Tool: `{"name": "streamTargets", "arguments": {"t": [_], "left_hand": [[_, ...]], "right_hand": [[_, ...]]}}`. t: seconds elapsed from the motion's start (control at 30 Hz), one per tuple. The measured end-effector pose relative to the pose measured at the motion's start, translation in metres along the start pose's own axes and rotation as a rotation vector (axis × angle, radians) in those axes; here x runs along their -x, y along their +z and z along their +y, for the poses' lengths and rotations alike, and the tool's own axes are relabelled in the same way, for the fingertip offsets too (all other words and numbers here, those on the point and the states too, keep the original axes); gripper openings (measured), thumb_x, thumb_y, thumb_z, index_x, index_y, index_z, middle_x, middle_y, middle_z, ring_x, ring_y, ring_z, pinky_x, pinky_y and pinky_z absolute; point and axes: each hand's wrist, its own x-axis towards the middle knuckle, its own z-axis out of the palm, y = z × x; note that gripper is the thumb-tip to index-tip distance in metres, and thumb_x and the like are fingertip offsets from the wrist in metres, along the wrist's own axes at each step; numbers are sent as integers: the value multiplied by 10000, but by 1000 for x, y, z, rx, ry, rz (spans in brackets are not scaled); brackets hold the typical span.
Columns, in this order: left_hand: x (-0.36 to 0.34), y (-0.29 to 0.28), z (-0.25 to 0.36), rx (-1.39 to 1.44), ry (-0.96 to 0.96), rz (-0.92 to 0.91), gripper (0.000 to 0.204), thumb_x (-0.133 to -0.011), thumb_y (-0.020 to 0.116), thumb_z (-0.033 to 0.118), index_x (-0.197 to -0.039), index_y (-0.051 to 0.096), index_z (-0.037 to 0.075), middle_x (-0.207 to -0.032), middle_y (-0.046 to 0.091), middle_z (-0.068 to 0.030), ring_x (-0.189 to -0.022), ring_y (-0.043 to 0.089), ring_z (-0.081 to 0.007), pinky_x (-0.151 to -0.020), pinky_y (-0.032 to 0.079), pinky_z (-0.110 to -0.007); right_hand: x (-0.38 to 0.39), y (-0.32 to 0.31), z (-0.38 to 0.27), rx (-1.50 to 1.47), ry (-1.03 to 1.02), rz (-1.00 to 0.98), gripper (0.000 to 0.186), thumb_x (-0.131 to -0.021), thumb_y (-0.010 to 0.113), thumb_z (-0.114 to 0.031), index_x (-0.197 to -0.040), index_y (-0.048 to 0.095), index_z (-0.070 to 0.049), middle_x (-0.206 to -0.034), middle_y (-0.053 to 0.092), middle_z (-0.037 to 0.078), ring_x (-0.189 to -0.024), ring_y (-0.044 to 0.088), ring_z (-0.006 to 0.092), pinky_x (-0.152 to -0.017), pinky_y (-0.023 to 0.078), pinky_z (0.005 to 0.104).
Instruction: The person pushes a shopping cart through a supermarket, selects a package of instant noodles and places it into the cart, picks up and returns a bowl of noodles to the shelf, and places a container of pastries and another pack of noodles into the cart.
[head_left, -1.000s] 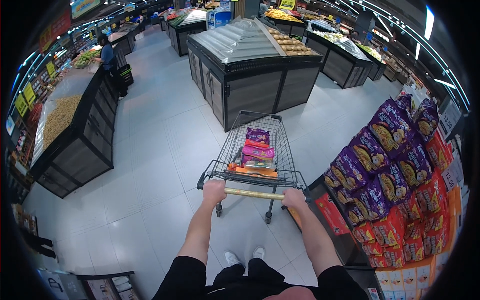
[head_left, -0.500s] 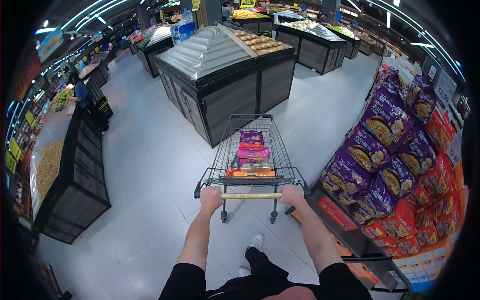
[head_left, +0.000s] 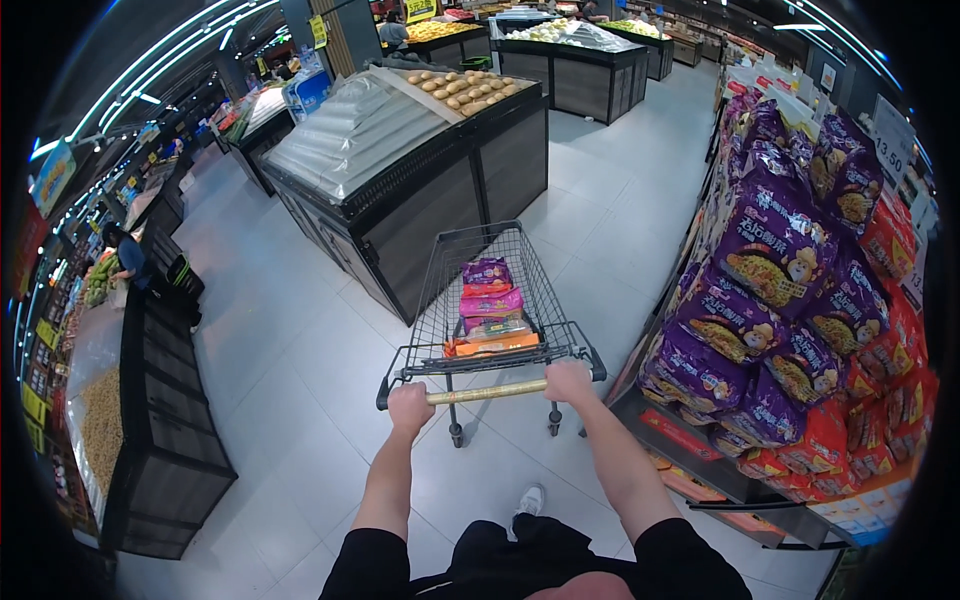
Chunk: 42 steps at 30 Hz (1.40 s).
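Both my arms reach forward to a shopping cart [head_left: 430,290] with a dark wire basket. My left hand [head_left: 409,408] is wrapped round the left part of its yellowish handlebar [head_left: 490,392]. Near the bar's right end, my right hand [head_left: 569,382] grips it too. Inside the basket lie a purple packet [head_left: 486,274], a pink packet [head_left: 493,303] and an orange package [head_left: 492,345], with a clear-wrapped item between the last two. The cart's front stands close to the corner of a dark display stand [head_left: 430,220].
Potatoes [head_left: 467,92] top the stand ahead, beside clear sheeting. Purple noodle packs [head_left: 765,245] and red packs [head_left: 890,330] are stacked high at the right. On the left, a long counter [head_left: 175,430] holds peanut-like goods; a person [head_left: 140,265] stands there. Tiled floor runs between.
The view has turned to the right and moved forward. The potato stand has shifted left, and the purple packs look nearer. The cart angles slightly; both hands keep their grip.
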Motion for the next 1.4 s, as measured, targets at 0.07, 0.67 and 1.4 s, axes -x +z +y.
{"name": "streamTargets", "arguments": {"t": [0.07,0.67,1.4], "left_hand": [[-15,6,-4,-6,1,-31,75,-667,675,147,-646,620,100,-629,614,-101,-619,622,-291,-576,493,-413],[-157,54,-63,6,223,-48,72,-665,686,156,-654,635,107,-625,623,-98,-599,626,-287,-569,494,-411],[-351,118,-72,242,544,-15,163,-642,678,90,-587,525,87,-603,567,-97,-584,586,-296,-541,453,-415]], "right_hand": [[-8,-2,1,-15,14,-17,260,-715,631,-204,-939,755,-162,-924,731,99,-894,702,296,-793,546,419],[-88,-36,-13,-151,155,-12,241,-732,638,-198,-941,735,-127,-892,732,108,-867,711,297,-764,559,423],[-184,-46,-6,-222,495,26,235,-709,637,-191,-911,731,-118,-878,723,123,-879,698,306,-782,549,431]]}}
